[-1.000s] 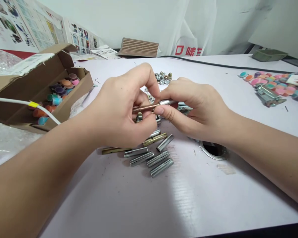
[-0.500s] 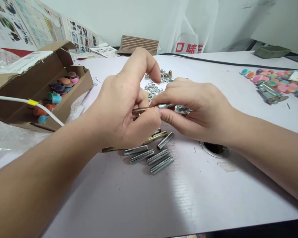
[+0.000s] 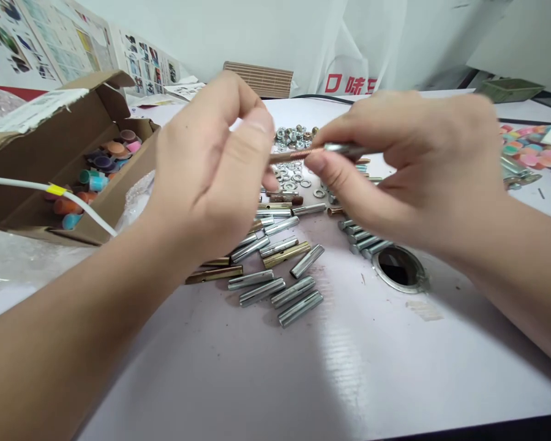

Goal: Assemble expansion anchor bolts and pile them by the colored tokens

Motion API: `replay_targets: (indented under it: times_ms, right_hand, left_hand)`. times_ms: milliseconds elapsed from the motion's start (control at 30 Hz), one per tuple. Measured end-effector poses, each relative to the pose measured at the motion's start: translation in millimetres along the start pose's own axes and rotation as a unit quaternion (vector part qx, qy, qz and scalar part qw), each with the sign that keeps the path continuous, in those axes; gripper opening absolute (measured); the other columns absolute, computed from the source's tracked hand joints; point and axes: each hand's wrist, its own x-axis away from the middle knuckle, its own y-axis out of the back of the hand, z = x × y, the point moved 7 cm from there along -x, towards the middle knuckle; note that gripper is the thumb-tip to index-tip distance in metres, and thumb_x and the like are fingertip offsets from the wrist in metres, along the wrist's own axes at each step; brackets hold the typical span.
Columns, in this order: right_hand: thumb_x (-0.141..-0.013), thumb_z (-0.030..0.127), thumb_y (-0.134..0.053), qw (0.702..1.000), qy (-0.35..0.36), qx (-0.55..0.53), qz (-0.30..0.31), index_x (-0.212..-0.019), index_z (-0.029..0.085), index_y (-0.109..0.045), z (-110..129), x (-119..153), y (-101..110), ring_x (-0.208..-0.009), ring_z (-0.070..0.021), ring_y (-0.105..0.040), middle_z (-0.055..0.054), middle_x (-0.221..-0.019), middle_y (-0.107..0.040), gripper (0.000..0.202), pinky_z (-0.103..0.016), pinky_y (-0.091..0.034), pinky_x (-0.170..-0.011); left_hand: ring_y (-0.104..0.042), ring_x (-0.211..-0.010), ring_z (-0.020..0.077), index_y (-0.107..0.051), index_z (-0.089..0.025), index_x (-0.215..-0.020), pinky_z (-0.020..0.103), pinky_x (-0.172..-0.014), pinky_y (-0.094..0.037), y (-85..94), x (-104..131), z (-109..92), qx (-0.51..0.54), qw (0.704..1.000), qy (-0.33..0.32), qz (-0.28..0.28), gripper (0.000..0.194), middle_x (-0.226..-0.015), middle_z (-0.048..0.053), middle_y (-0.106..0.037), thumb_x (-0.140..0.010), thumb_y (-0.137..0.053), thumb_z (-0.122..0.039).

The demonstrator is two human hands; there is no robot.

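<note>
A white table (image 3: 239, 380) is stretching from its near edge (image 3: 477, 424) past metal sleeves (image 3: 300, 309) toward the far wall (image 3: 188, 30), left hand (image 3: 211, 165) and right hand (image 3: 413, 159) gripping a coppery rod (image 3: 299, 155) above its middle.

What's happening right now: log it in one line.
Left hand: holding copper-coloured threaded rod | Right hand: holding silver sleeve at rod's end | Table: metal sleeves, washers, nuts

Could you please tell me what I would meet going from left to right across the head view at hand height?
Cardboard box → left hand → copper-coloured threaded rod → right hand → heap of colourful pieces.
</note>
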Motion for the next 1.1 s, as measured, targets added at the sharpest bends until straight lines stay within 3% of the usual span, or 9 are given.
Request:
replay_targets:
  times_ms: [67,167,300,400,500,733,933,1100]
  right_hand:
    - [-0.097,0.036,-0.055,0.999,-0.033,-0.009,-0.017,-0.088,0.020,-0.072,-10,1,5,-0.068,-0.0144,-0.060,0.000,-0.073,-0.065,0.025,-0.031,-0.042,-0.066]
    - [-0.097,0.033,-0.056,0.998,-0.048,-0.021,-0.020,-0.088,0.020,-0.073,-17,2,8,-0.064,-0.0131,-0.059,0.000,-0.070,-0.064,0.024,-0.030,-0.045,-0.065]
    - [-0.097,0.032,-0.056,0.998,-0.053,-0.029,-0.029,-0.091,0.019,-0.074,-17,2,10,-0.065,-0.0136,-0.061,-0.001,-0.071,-0.066,0.024,-0.030,-0.048,-0.067]
    - [-0.096,0.035,-0.056,0.997,-0.065,-0.033,-0.011,-0.091,0.021,-0.074,-19,2,8,-0.066,-0.0140,-0.064,0.000,-0.072,-0.067,0.023,-0.030,-0.050,-0.067]
    - [-0.096,0.038,-0.056,0.996,-0.078,-0.041,0.031,-0.091,0.024,-0.073,-23,3,1,-0.070,-0.0154,-0.066,0.001,-0.077,-0.069,0.023,-0.031,-0.050,-0.066]
    - [-0.090,0.027,-0.066,0.989,-0.047,-0.138,0.022,-0.099,0.021,-0.070,-16,6,-6,-0.085,-0.0190,-0.070,-0.003,-0.096,-0.074,0.012,-0.032,-0.055,-0.075]
    - [-0.089,0.024,-0.062,0.975,-0.054,-0.213,0.020,-0.108,0.020,-0.062,-15,6,-7,-0.094,-0.0218,-0.067,-0.007,-0.104,-0.068,0.019,-0.037,-0.056,-0.083]
    - [-0.091,0.019,-0.057,0.972,-0.059,-0.225,0.039,-0.117,0.025,-0.056,-14,6,-5,-0.092,-0.0166,-0.066,-0.005,-0.117,-0.062,0.026,-0.034,-0.056,-0.086]
  left_hand:
    - [-0.054,-0.046,0.0143,-0.064,-0.026,-0.086,0.035,-0.048,-0.040,3.6,-3,4,0.011,1.000,0.022,-0.017,0.023,-0.060,0.000,-0.066,-0.099,-0.047,-0.033]
    - [-0.059,-0.052,0.0125,-0.070,-0.024,-0.091,0.032,-0.054,-0.048,1.8,-6,7,0.021,0.999,0.046,-0.005,0.021,-0.063,-0.002,-0.069,-0.097,-0.058,-0.040]
    - [-0.062,-0.060,0.0083,-0.076,-0.020,-0.091,0.026,-0.059,-0.054,-1.6,-8,6,0.079,0.996,0.045,0.002,0.011,-0.071,-0.002,-0.073,-0.093,-0.067,-0.026]
    - [-0.064,-0.063,0.0081,-0.078,-0.021,-0.094,0.023,-0.060,-0.057,-1.2,-9,9,0.111,0.993,0.048,0.002,0.011,-0.076,-0.001,-0.074,-0.093,-0.068,-0.025]
    - [-0.067,-0.063,0.0092,-0.078,-0.022,-0.091,0.023,-0.062,-0.060,-1.1,-9,10,0.088,0.994,0.065,0.011,0.009,-0.074,-0.002,-0.074,-0.090,-0.070,-0.026]
    - [-0.073,-0.070,0.0133,-0.077,-0.021,-0.089,0.022,-0.065,-0.062,-17.8,0,-2,0.076,0.990,0.080,0.085,0.005,-0.070,-0.003,-0.074,-0.087,-0.073,-0.022]
    - [-0.075,-0.080,0.0158,-0.074,-0.022,-0.103,0.023,-0.071,-0.062,-17.4,2,-1,0.058,0.991,0.067,0.096,0.017,-0.078,-0.002,-0.076,-0.086,-0.074,-0.026]
    - [-0.076,-0.083,0.0172,-0.074,-0.023,-0.108,0.026,-0.074,-0.064,-15.4,0,-1,0.046,0.992,0.040,0.109,0.026,-0.085,-0.001,-0.079,-0.082,-0.077,-0.024]
